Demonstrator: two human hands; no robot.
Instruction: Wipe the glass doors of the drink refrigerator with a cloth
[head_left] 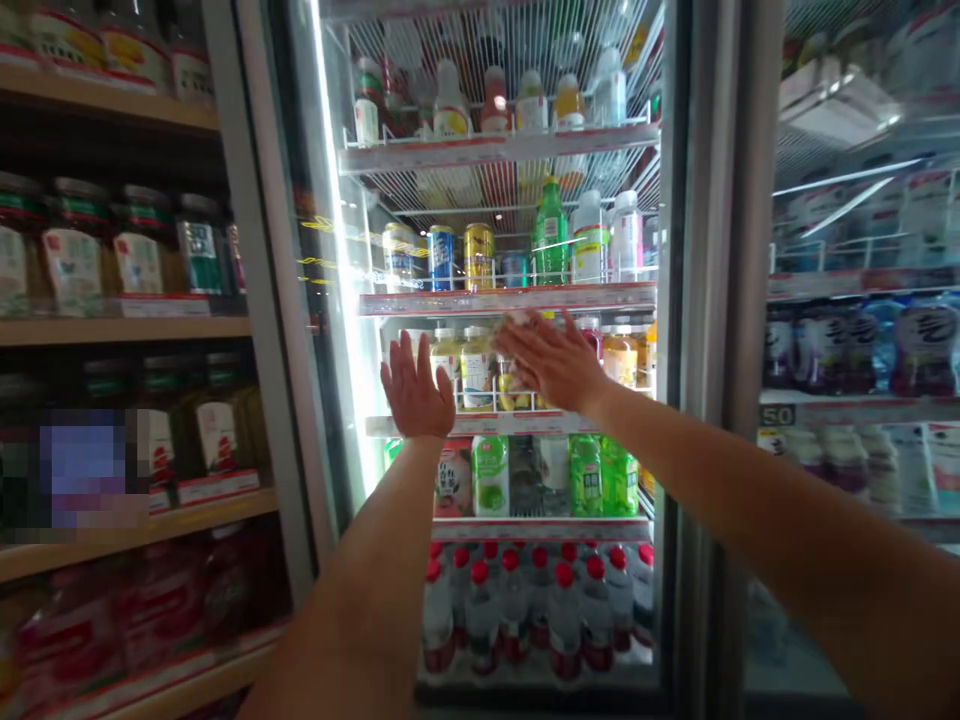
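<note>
Two open hands raised at a glass-door drinks cooler (679,400)

The left hand (416,388) stands upright, fingers splayed; the right hand (551,362) lies flat and sideways, fingers reaching left, neither gripping anything. Whether they touch the glass, I cannot tell. Inside the cooler, just behind the hands, drink bottles (476,368) stand on a wire-railed shelf (480,425); red-capped bottles (525,610) stand lower down. Left of the cooler, glass jars (75,250) line wooden shelves (112,330).
</note>
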